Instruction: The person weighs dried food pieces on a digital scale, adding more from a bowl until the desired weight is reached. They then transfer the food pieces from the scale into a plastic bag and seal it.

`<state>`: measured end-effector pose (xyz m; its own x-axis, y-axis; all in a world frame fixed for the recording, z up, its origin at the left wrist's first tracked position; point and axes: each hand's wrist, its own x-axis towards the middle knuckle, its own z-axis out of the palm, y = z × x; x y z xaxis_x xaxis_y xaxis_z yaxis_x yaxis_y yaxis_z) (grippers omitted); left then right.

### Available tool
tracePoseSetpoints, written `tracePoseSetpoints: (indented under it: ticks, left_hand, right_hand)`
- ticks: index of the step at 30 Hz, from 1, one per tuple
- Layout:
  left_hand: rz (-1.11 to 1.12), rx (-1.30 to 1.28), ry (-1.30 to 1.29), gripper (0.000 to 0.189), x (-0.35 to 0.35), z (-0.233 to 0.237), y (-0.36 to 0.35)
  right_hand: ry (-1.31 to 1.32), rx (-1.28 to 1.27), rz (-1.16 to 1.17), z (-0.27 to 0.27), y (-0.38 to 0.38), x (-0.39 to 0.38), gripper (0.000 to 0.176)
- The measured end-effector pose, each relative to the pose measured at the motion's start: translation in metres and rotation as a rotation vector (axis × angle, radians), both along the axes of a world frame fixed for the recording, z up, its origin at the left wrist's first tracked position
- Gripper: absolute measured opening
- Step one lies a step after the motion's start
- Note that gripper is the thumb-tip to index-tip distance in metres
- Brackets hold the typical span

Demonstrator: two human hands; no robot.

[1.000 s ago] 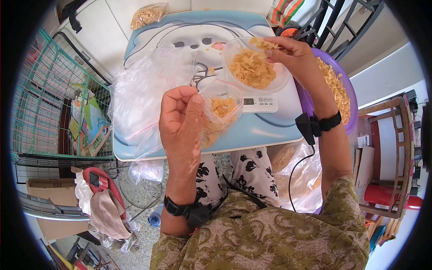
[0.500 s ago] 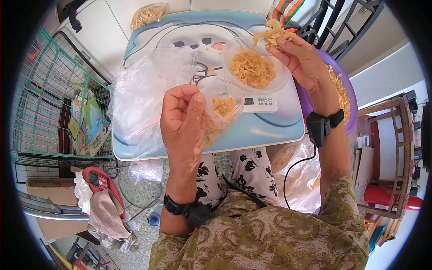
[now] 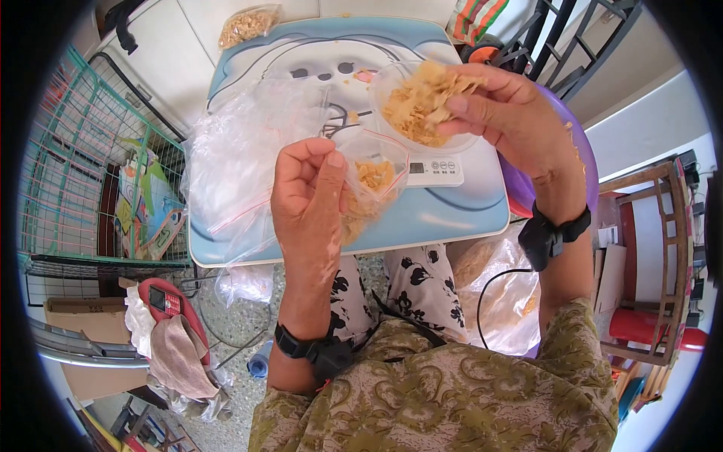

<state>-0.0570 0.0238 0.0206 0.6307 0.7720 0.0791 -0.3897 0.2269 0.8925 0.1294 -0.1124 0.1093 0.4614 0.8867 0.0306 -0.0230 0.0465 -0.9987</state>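
Note:
My left hand (image 3: 310, 192) pinches the rim of a clear zip bag (image 3: 393, 181), whose mouth gapes upward with some yellowish dried flakes (image 3: 373, 175) inside. Between the fingers and thumb of my right hand (image 3: 501, 109) is a bunch of dried flakes (image 3: 440, 87), slightly blurred, over a clear plastic bowl (image 3: 380, 79). More of the same flakes lie in that bowl. It rests on a white kitchen scale (image 3: 444, 172); the reading on its display is too small to make out.
A pile of clear bags (image 3: 241, 143) covers the left of the small blue table (image 3: 452, 218). A filled bag (image 3: 248, 26) stands at the back edge. To the right is a purple basin (image 3: 584, 169), partly behind my right arm. A green wire cage (image 3: 98, 166) stands left.
My right hand has moved left and down with its flakes, from beside the bowl to above it. My left hand and the zip bag have hardly moved.

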Motion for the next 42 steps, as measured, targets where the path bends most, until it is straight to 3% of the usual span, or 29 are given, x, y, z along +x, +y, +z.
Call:
tracePoseSetpoints:
  ticks: [8, 10, 11, 18, 20, 24, 29, 30, 32, 35, 36, 38, 42]
  left_hand:
    - [-0.024, -0.007, -0.009, 0.017, 0.0, 0.0, -0.002]
    - [-0.025, -0.012, -0.021, 0.017, 0.001, -0.001, -0.002]
    - [-0.025, -0.013, -0.021, 0.017, 0.001, -0.001, -0.002]
    - [0.008, -0.018, -0.035, 0.016, -0.002, -0.006, 0.002]
    - [0.004, -0.024, -0.052, 0.016, -0.002, -0.006, 0.002]
    - [0.0, 0.009, -0.001, 0.015, -0.001, -0.002, -0.003]
    - [-0.043, 0.053, -0.016, 0.014, -0.001, -0.005, -0.002]
    - [-0.038, 0.061, -0.01, 0.014, -0.002, -0.005, -0.001]
    - [-0.034, 0.07, -0.003, 0.013, -0.003, -0.004, 0.0]
    - [-0.047, 0.071, -0.022, 0.014, -0.004, -0.001, -0.002]
    - [-0.053, 0.082, -0.032, 0.014, -0.004, 0.0, -0.003]
    - [-0.06, 0.094, -0.042, 0.014, -0.005, 0.001, -0.004]
    - [-0.043, 0.074, -0.035, 0.014, -0.009, -0.003, 0.002]
  right_hand:
    - [-0.459, -0.187, 0.134, -0.005, 0.018, -0.037, 0.025]
    - [-0.949, -0.116, 0.105, -0.011, 0.024, -0.044, 0.023]
    - [-0.983, -0.13, 0.084, -0.015, 0.026, -0.047, 0.023]
    - [-1.137, -0.19, 0.184, -0.025, 0.033, -0.046, 0.02]
    - [-1.221, -0.347, 0.332, -0.022, 0.033, -0.045, 0.021]
    - [-1.219, -0.401, 0.379, -0.023, 0.033, -0.049, 0.021]
    - [-1.117, -0.508, 0.306, -0.007, 0.039, -0.061, 0.007]
    - [-1.118, -0.506, 0.306, -0.01, 0.039, -0.06, 0.007]
    - [-1.155, -0.197, 0.247, -0.021, 0.039, -0.056, 0.012]
    - [-1.139, -0.035, 0.233, -0.038, 0.041, -0.053, 0.013]
    - [-1.14, -0.035, 0.231, -0.038, 0.041, -0.054, 0.013]
    - [-1.232, -0.294, 0.279, -0.038, 0.043, -0.058, 0.012]
    - [-1.276, -0.31, 0.261, -0.043, 0.043, -0.061, 0.013]
